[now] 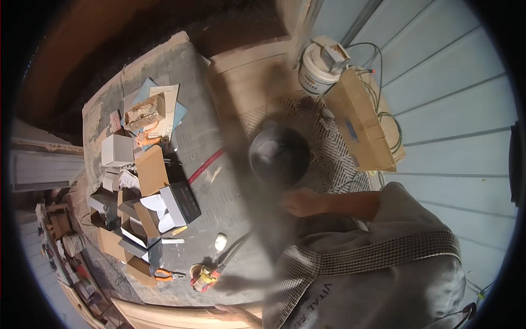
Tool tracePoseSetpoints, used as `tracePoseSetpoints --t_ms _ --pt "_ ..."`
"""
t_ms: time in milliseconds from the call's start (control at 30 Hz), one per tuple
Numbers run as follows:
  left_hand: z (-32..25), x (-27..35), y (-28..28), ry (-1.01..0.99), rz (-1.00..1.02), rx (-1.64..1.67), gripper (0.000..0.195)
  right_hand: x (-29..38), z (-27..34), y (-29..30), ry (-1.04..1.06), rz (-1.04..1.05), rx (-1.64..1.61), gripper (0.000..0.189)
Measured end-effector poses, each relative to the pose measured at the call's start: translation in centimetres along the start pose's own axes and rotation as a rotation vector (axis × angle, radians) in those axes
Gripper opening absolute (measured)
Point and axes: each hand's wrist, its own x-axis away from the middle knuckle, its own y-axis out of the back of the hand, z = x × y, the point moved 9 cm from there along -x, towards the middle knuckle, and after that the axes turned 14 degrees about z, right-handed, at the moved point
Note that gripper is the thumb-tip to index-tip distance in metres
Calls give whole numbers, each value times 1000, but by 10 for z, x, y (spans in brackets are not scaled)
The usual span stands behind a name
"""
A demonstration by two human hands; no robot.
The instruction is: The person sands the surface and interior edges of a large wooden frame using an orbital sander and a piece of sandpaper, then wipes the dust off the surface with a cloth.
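Note:
My right hand point(303, 202) is blurred, its fingers curled beside the near edge of a grey, stained worktable point(205, 197). A smeared grey patch next to it hides whether it holds anything. Just beyond that hand is a dark round bucket-like container point(280, 154) at floor level. At the bottom of the view, my left hand point(232, 313) reaches out with straightened fingers over a pale wooden panel point(164, 314); whether it touches the wood cannot be made out. Closest to it on the table lie a red and yellow tool point(202, 277), a white-headed tool point(220, 242) and orange-handled pliers point(164, 274).
Several opened cardboard boxes point(152, 170) crowd the table's left part, near a white box point(117, 150) and a worn block point(144, 112) on papers. A red strip point(205, 165) crosses the tabletop. A white bucket point(314, 76), leaning cardboard point(361, 123) and cables stand by the wall.

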Motion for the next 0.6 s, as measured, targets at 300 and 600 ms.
tracePoseSetpoints --t_ms 300,600 --pt "-346 6 -161 -1013 615 230 49 24 -167 23 -292 213 -128 21" --pt "-397 -73 -255 -762 235 -487 100 49 -440 6 -557 392 -165 27"
